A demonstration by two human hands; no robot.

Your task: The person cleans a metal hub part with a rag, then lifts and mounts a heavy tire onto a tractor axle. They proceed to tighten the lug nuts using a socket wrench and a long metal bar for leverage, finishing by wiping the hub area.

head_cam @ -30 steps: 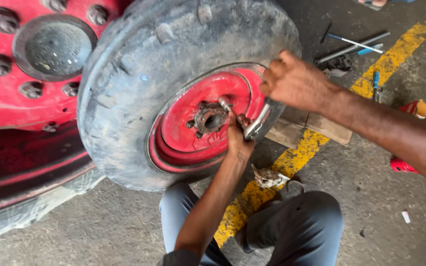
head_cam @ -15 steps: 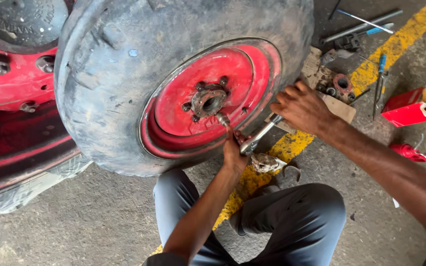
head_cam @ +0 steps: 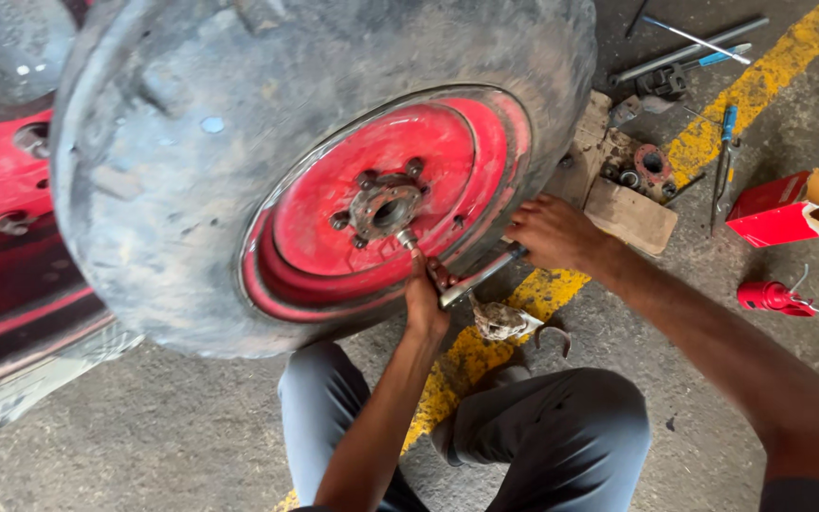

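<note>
Red open carton (head_cam: 787,208) lies R of both hands, left hand (head_cam: 426,303) & right hand (head_cam: 550,232) gripping wrench (head_cam: 479,277).

An open red carton (head_cam: 787,209) with a tan inside lies on the floor at right.
</note>
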